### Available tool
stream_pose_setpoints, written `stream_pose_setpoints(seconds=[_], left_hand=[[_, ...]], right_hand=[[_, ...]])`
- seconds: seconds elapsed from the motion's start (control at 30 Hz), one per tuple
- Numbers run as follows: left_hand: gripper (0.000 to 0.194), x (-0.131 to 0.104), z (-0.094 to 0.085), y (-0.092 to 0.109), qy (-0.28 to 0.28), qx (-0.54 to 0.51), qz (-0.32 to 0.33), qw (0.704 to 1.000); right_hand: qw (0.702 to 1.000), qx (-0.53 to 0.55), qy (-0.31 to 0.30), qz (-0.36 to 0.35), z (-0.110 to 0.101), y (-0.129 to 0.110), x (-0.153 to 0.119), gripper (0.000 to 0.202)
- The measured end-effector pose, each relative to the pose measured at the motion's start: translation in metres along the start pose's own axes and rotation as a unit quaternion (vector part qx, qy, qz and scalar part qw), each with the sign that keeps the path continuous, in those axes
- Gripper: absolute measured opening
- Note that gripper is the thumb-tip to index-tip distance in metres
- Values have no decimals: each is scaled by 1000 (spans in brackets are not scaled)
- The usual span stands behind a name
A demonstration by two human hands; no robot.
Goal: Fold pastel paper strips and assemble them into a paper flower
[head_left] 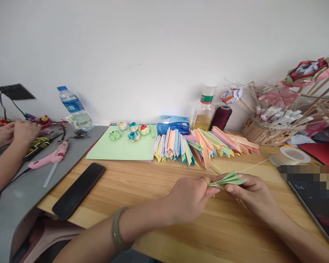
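Note:
A small bundle of folded light green paper pieces (230, 179) is held between my hands above the wooden table. My left hand (190, 197) is closed around the narrow end, thumb and fingers pinched together. On the other side, my right hand (253, 191) pinches the bundle from below and behind, its thumb toward me; some fingertips are hidden. Thin pale cord (254, 167) runs from a white spool (290, 156) on the right to the hands. Behind them lie rows of folded coloured paper strips (178, 148).
Several paper flowers (133, 136) rest on green paper sheets (120, 150). A black phone (79, 190) lies left, a tablet (309, 201) right. Bottles (204, 111) and a flower basket (274, 128) stand along the wall. Another person's hands (23, 135) work beside a pink glue gun (51, 157).

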State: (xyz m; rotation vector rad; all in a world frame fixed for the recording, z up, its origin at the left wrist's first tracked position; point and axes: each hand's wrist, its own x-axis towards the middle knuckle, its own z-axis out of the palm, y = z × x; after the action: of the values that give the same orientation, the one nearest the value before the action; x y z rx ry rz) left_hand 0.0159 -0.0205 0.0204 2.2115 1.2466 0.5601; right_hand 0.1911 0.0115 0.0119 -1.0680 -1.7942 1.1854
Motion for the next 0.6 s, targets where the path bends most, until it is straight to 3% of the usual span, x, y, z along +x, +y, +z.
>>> stream_pose_setpoints(seconds=[0.33,0.4,0.47,0.53,0.6], left_hand=[[27,0,-6,5,-54,-132,-14,990],[18,2,-7,3,-94,-232,-38,967],[22,6,-10,-1,-119,-358,-62,924],[24,10,-13,-5,-60,-432,-69,897],[26,11,-14,-7,29,-439,-54,896]], right_hand=[[999,14,17,41,0,6,-1,37],[998,19,21,54,0,6,-1,35],[997,24,27,62,-1,7,-1,35],[997,26,36,66,-1,9,-1,33],[997,22,40,69,-1,11,-2,33]])
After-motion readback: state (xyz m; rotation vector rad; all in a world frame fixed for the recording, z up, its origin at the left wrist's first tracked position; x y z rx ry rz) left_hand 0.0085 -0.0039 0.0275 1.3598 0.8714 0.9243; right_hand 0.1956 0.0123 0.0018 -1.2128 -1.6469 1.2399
